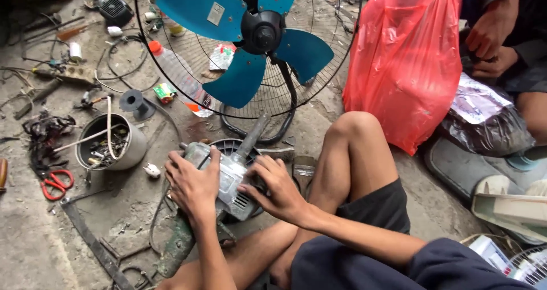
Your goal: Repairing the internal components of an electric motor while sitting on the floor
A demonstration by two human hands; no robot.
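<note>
I sit on a concrete floor with a grey fan motor housing (231, 179) between my hands. My left hand (192, 183) grips its left side from above, fingers wrapped over the casing. Touching the motor's right side and vent slots, my right hand (274, 188) has its fingers spread on the casing. A metal shaft (252, 136) sticks out of the motor toward a fan with blue blades (250, 39) inside a wire guard (319, 62). My bare right knee (353, 147) rises beside the motor.
A metal pot of scrap parts (109, 143), red scissors (56, 183), a plastic bottle (181, 76), cables and tools litter the floor at left. A red plastic bag (407, 62) stands at right, with another person's hands (493, 39) behind it.
</note>
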